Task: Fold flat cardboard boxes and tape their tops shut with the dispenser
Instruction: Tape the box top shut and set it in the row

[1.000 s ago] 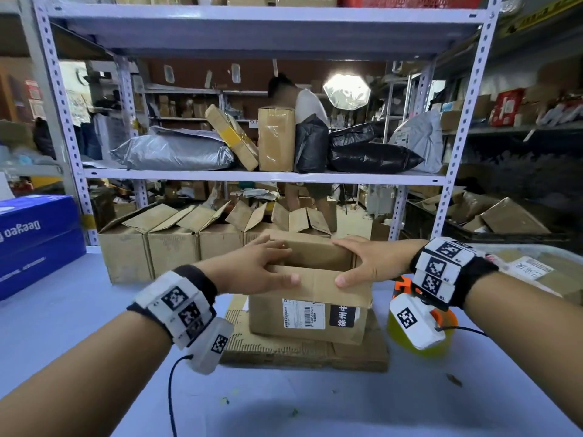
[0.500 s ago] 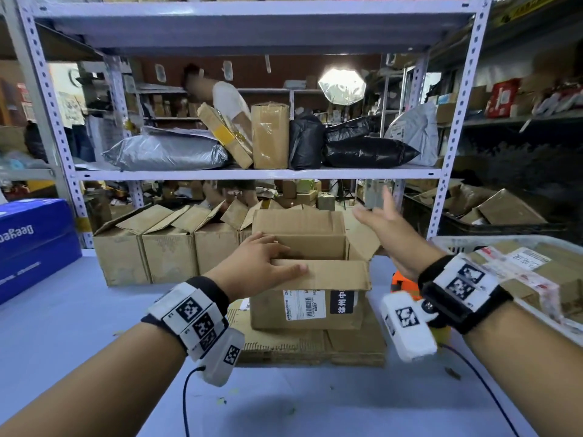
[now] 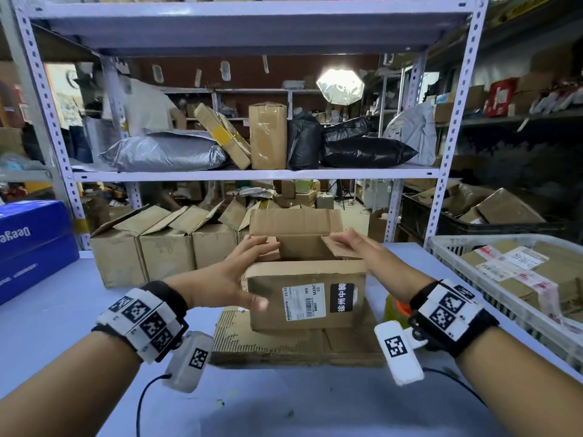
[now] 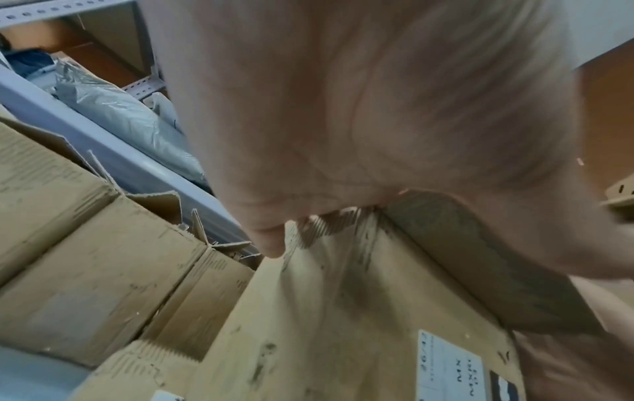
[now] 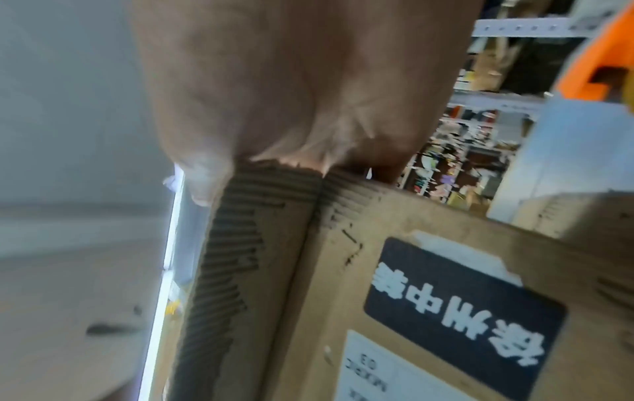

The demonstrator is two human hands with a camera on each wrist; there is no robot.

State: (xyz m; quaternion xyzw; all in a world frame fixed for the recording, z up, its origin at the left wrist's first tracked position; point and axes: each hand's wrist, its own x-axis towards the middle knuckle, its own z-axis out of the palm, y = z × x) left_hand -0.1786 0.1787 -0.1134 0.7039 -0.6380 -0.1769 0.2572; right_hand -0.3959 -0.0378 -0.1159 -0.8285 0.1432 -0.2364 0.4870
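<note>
The head camera is looking forward and slightly down from above the two forearms, across the pale blue table (image 3: 56,335) toward the grey metal shelving (image 3: 252,176). The left wrist camera is sitting very near under the left hand (image 4: 360,108), facing along the palm at the brown cardboard box with a white label and a black sticker (image 4: 343,312). The right wrist camera is looking the same way from under the right hand (image 5: 291,81), very close. All three views are sharing this box (image 3: 306,294) (image 5: 411,285).
</note>
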